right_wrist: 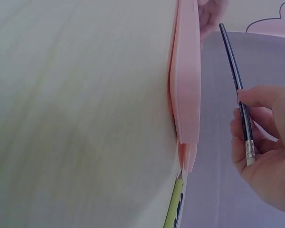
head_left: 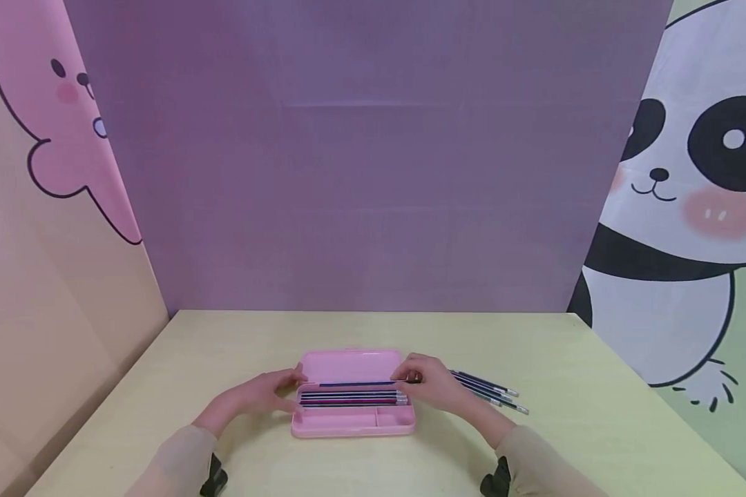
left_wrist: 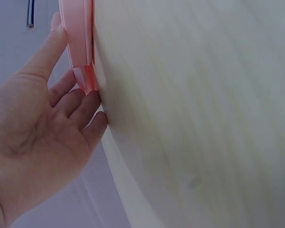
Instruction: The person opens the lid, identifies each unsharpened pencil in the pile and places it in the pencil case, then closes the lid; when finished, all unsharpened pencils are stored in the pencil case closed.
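Observation:
A pink pencil case (head_left: 338,432) lies on the table with its lid (head_left: 351,364) folded back. Several dark striped pencils (head_left: 348,398) lie side by side in its long compartment. My left hand (head_left: 257,397) holds the case's left end, the thumb on its side and the curled fingers at the lid's end (left_wrist: 85,78). Above the case, my right hand (head_left: 435,383) pinches a dark pencil (right_wrist: 232,61) between thumb and fingers. Its white eraser end points toward the palm, and its other end reaches left over the case.
To the right of the case, partly behind my right hand, several more pencils (head_left: 488,390) lie loosely bunched on the pale wooden table (head_left: 566,414). A light-green pencil (right_wrist: 173,206) shows beside the case in the right wrist view. A purple panel (head_left: 373,172) stands behind the table.

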Demonstrator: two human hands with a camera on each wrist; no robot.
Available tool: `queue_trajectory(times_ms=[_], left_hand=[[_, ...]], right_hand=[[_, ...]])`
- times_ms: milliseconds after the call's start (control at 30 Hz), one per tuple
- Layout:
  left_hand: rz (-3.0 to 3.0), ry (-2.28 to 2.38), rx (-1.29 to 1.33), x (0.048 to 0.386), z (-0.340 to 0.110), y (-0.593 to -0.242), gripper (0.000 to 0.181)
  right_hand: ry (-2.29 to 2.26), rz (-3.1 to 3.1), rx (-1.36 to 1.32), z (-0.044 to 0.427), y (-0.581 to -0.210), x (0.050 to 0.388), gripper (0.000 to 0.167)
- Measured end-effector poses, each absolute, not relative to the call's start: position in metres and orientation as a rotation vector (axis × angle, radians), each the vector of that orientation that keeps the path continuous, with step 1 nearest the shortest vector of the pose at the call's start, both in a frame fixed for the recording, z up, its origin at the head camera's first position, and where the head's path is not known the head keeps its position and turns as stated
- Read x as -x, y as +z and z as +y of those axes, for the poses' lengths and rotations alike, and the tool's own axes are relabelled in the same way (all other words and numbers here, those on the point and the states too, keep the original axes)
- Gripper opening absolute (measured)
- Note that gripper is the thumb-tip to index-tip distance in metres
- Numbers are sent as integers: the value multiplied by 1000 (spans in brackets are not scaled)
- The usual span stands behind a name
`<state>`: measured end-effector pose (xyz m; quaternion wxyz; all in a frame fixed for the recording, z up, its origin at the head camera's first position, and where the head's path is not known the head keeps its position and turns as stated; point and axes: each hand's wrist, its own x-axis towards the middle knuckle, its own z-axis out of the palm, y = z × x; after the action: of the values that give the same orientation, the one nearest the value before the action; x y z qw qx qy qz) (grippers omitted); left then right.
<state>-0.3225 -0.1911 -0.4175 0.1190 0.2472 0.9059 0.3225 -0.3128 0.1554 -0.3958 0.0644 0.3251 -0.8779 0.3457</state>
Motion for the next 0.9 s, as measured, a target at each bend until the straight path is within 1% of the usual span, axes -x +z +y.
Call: queue_trajectory(times_ms=[200,367,900], left_hand=[[2630,963,-718,321,-192,-416,63],[2633,959,-696,321,-191,-417,63],[2642,970,-685,323,-190,-416,65]], right_hand=[[1091,-2683,-1012,143,-397,313,11],[1026,-2701,-1035,136,-399,314,12],[1032,-2760,-1057,118,-413,325,8]])
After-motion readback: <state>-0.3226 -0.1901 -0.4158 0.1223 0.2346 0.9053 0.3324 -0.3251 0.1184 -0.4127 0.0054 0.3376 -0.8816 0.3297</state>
